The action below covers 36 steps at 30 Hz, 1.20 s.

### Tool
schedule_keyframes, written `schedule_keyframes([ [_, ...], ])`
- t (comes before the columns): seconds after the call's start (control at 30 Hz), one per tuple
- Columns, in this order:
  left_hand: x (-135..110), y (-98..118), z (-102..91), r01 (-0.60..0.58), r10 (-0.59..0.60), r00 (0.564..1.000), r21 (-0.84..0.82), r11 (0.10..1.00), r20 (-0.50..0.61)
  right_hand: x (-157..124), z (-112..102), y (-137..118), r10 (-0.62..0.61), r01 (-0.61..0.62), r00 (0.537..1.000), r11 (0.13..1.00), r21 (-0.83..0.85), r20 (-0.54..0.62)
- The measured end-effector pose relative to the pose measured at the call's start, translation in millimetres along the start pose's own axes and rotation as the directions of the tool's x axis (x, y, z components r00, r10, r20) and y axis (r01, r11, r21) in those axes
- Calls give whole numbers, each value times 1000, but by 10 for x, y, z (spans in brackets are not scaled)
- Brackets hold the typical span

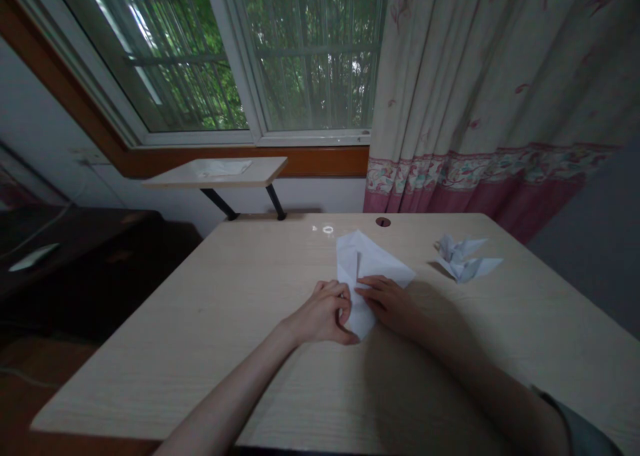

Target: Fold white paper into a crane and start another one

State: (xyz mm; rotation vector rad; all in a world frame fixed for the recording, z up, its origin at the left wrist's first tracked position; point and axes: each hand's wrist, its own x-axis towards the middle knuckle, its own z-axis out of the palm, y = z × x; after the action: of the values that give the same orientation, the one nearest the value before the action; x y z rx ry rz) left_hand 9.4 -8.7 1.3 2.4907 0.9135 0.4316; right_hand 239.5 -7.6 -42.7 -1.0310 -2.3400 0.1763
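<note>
A partly folded white paper sheet (367,259) lies flat near the middle of the light wooden table (240,323). My left hand (325,313) rests on the paper's near left corner, its fingers curled and pinching the edge. Beside it, my right hand (387,301) presses flat on the paper's right side, fingers stretched out toward the centre crease. The near tip of the sheet is hidden under both hands.
Folded white paper figures (465,257) sit at the table's far right. A cable hole (383,221) is at the back edge. A small shelf (220,171) hangs under the window, a flowered curtain (500,96) hangs on the right, and dark furniture (75,256) stands on the left.
</note>
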Motion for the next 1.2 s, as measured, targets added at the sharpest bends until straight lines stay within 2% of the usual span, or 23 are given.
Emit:
schedule_keyframes([
  [0.5,0,-48,33,-58,58,998,-10,998,-40,-4,-4,-11,-1,1,1000,1000,-8,-8],
  [0.63,13,-40,21,-83,82,994,-6,997,-66,-8,5,5,-29,29,1000,999,-17,-9],
  [0.8,12,-58,10,-137,129,984,-65,988,-120,-8,-7,-12,1,-1,1000,1000,-21,0],
  [0.97,-15,-99,7,-119,92,980,-150,981,-176,-9,-10,-13,-2,3,1000,1000,-30,7],
  [1.2,-3,-126,32,-96,81,974,-61,994,-211,-25,35,38,-16,16,1000,1000,-11,-9],
])
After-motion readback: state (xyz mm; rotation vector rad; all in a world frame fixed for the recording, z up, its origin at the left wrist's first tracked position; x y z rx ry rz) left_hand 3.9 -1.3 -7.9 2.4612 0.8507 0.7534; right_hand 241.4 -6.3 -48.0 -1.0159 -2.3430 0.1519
